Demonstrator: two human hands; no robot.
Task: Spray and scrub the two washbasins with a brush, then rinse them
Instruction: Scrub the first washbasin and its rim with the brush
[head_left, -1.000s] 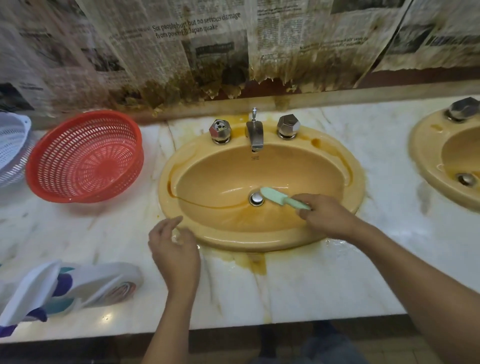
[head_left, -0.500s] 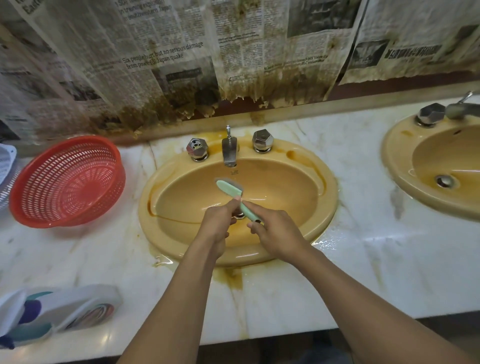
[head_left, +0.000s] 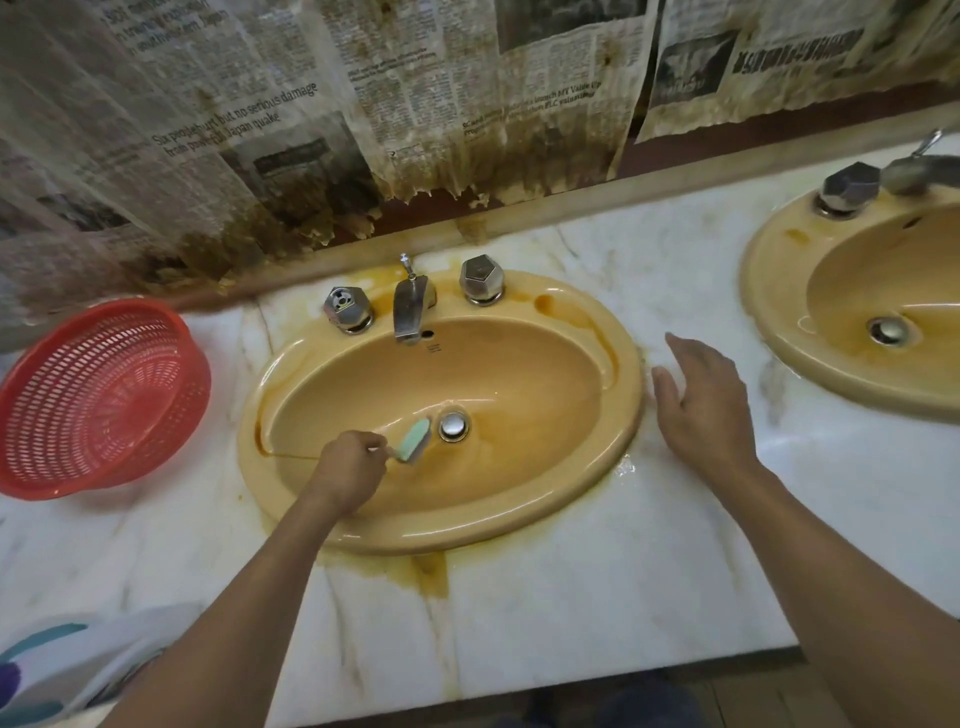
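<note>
Beside the washbasin (head_left: 519, 535) drain (head_left: 453, 426), the brush (head_left: 415, 440) is now gripped by the left hand (head_left: 345, 475), passed from the right hand (head_left: 706, 405), which hangs spread above the tabletop (head_left: 571, 597); scrubbing likely resumes.

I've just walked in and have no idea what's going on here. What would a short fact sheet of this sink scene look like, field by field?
Setting: marble counter, stained newspaper on the wall behind
Near basin: yellow-orange, brown streaks; tap shows no stream
Second basin: at the right, partly out of frame
Left hand: grips a pale green brush, its head down by the drain
Right hand: open, fingers spread, above the counter between the basins
Also: red basket at the left
</note>
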